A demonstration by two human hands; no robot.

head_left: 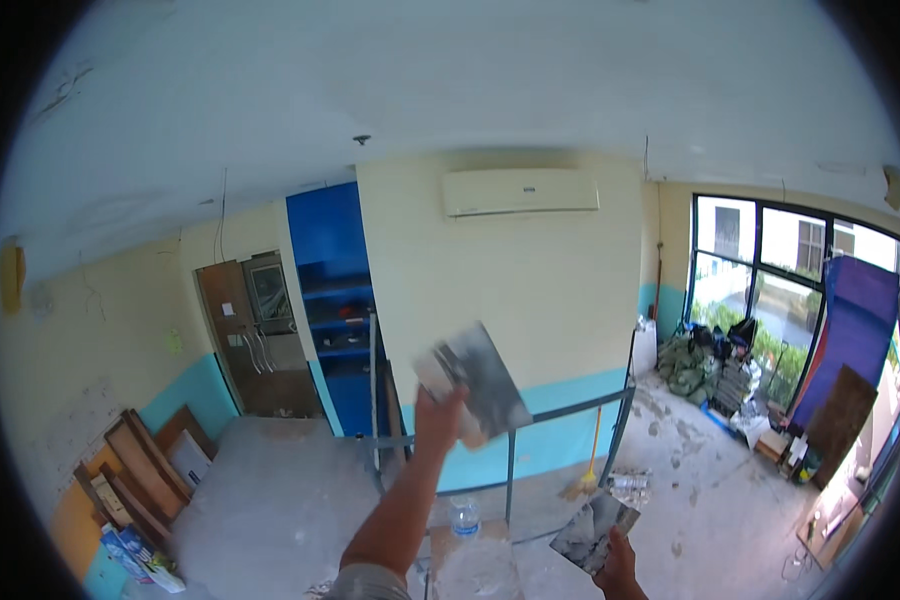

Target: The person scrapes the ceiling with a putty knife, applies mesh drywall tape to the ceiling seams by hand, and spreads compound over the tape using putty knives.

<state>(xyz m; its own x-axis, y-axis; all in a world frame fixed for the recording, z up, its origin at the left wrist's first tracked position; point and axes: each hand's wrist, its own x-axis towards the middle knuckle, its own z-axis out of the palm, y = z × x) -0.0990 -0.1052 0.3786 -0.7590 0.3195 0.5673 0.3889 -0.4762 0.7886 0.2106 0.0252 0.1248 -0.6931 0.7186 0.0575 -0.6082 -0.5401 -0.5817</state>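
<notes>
My left hand (440,418) is raised in front of the pale wall, closed on a rectangular plastering trowel (488,378). The trowel's grey face is tilted and partly blurred by motion. Lower and to the right, my right hand (618,566) grips the edge of a flat, dark putty blade (592,528) with white putty spread over its face. The two tools are apart. Its handle is hidden by my fingers. Neither tool touches the wall or ceiling (530,90).
Dark metal scaffold rails (570,405) stand before me. A water bottle (465,517) rests on a smeared board (475,570) below. Beyond are a broom (592,470), an air conditioner (520,192), blue shelves (330,250), heaped sacks (695,365) and leaning wooden panels (145,465).
</notes>
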